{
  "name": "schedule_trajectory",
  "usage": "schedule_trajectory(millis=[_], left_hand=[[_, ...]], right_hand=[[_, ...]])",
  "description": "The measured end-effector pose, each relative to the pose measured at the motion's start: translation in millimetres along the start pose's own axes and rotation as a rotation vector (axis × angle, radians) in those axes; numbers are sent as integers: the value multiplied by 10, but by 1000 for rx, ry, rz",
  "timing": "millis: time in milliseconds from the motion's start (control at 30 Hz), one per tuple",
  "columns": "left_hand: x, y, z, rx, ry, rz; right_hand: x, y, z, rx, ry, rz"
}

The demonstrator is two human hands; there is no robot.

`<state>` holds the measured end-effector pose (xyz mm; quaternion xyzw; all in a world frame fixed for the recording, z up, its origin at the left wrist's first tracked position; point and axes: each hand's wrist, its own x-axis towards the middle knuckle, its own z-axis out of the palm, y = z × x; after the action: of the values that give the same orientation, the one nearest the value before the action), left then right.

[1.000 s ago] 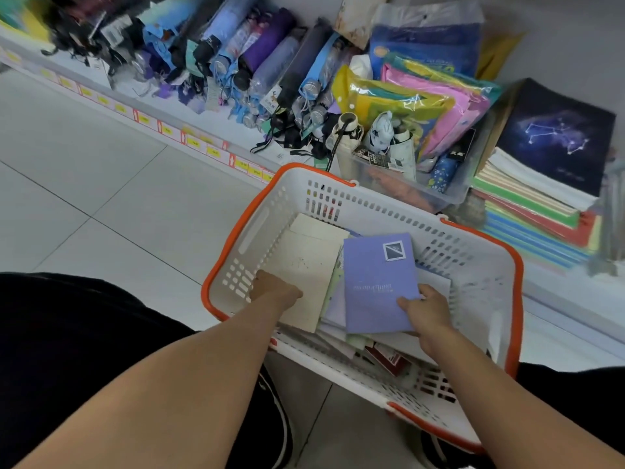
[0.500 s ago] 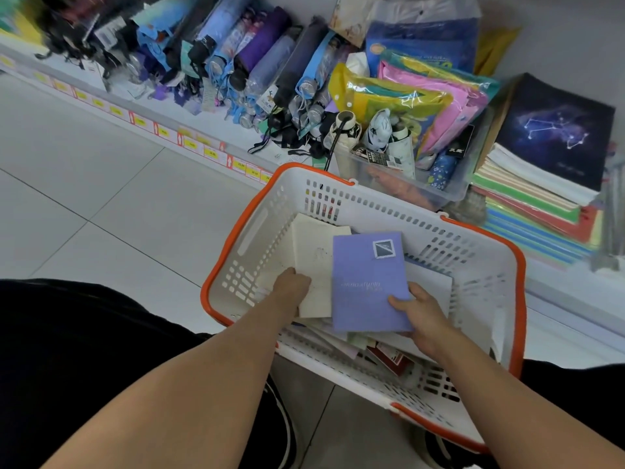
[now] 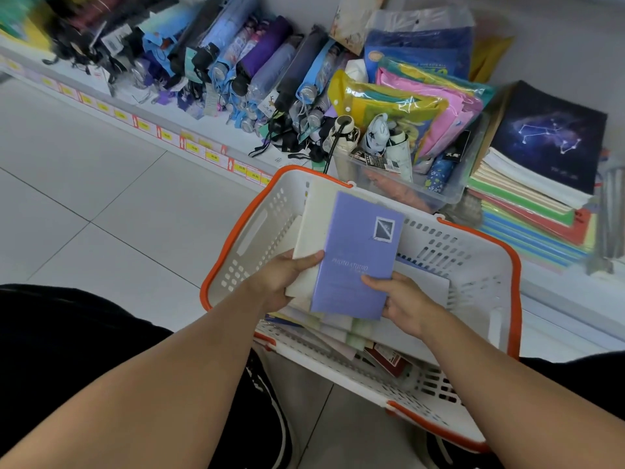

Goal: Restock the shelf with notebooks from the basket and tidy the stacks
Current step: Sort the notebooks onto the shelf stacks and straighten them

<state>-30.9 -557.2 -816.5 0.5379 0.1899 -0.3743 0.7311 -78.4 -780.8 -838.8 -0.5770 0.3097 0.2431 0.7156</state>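
Holding two notebooks over the basket [image 3: 480,252], the person used both hands. The left hand [image 3: 284,282] gripped the cream notebook [image 3: 314,225] near its bottom edge, with the thumb curled over the front. The right hand [image 3: 402,302] pinched the bottom right corner of the purple notebook [image 3: 355,255], thumb on the cover and fingers [image 3: 389,309] tucked under it. The purple notebook lay on top of the cream one and covered most of it. Both were lifted above the other notebooks [image 3: 338,330] left in the basket. The basket was white with an orange rim and sat on the floor [image 3: 101,204], right next to the low shelf [image 3: 558,292]. On the shelf, past the basket on the right, was a tall stack of notebooks [image 3: 537,204] with a dark starry one on top. Next to that stack sat a clear bin [image 3: 406,191] with small folded umbrellas inside. More umbrellas [image 3: 236,69] lay in a long row farther left on the shelf, and bright plastic packets [image 3: 422,103] leaned behind the bin.
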Motion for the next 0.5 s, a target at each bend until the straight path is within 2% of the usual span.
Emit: schedule_trajectory(millis=[67,167,233,300,367,500], left_hand=[[-27,112,-37,-38,81,71],[-117,364,-162,-104,137,192],[-245,546,-214,-176,139,214],[-376,700,-225,-206,115,211],[-491,811,-176,-147,76,212],[-649,977,29,-37,52,248]], right_hand=[[14,-10,-17,19,12,-60],[3,-75,-35,-9,120,-147],[-75,-154,-45,-161,149,-212],[-199,-276,1,-272,94,-265],[-345,-465,112,-241,25,-306],[-589,-1078,350,-147,6,-488]])
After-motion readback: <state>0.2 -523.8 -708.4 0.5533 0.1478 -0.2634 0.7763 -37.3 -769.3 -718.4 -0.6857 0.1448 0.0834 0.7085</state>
